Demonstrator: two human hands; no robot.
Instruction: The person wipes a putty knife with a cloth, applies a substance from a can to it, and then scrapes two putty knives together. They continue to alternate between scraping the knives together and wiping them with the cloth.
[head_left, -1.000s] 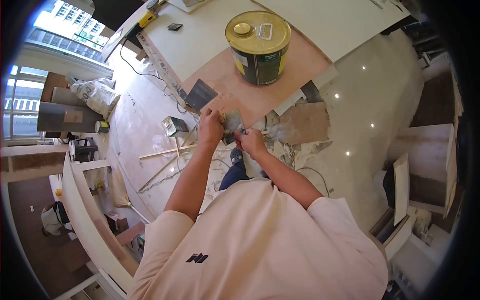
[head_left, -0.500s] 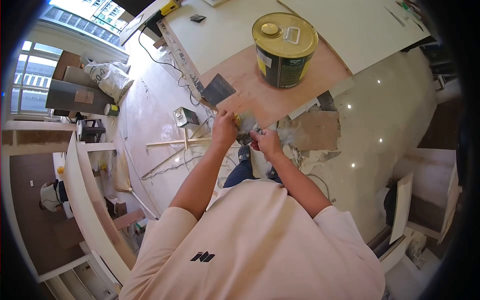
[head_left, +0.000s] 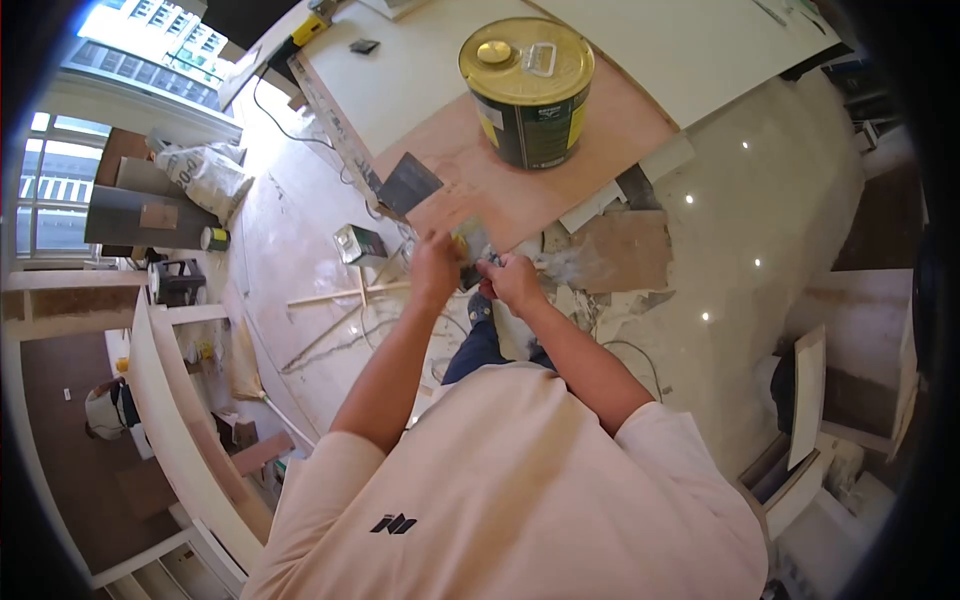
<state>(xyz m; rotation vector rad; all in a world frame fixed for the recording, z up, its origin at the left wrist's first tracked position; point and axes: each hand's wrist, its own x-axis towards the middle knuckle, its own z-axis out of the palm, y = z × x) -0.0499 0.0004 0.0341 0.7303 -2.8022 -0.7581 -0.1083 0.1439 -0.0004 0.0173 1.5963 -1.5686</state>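
My left hand (head_left: pixel 436 270) is closed in front of my waist, just off the near edge of a reddish wooden board (head_left: pixel 540 200). A small yellow bit shows at its fingers, but what it grips is too small to name. Close beside it, my right hand (head_left: pixel 515 284) is pinched, its fingertips near a small dark object that I cannot identify. Past the left hand, a dark square piece (head_left: pixel 410 183) lies on the board's left edge. On the board stands a large gold-lidded metal can (head_left: pixel 527 125), upright.
A yellow-and-black power tool (head_left: pixel 308 30) rests at the far left of the worktop. On the floor stand a smaller metal tin (head_left: pixel 358 244), thin wood strips (head_left: pixel 330 298) and a brown board scrap (head_left: pixel 630 250). A white sack (head_left: pixel 205 178) leans left. Another person (head_left: pixel 108 410) is far left.
Both hands have shifted slightly left and stay close together. The can, board and worktop also sit further left in view as the camera has turned a little.
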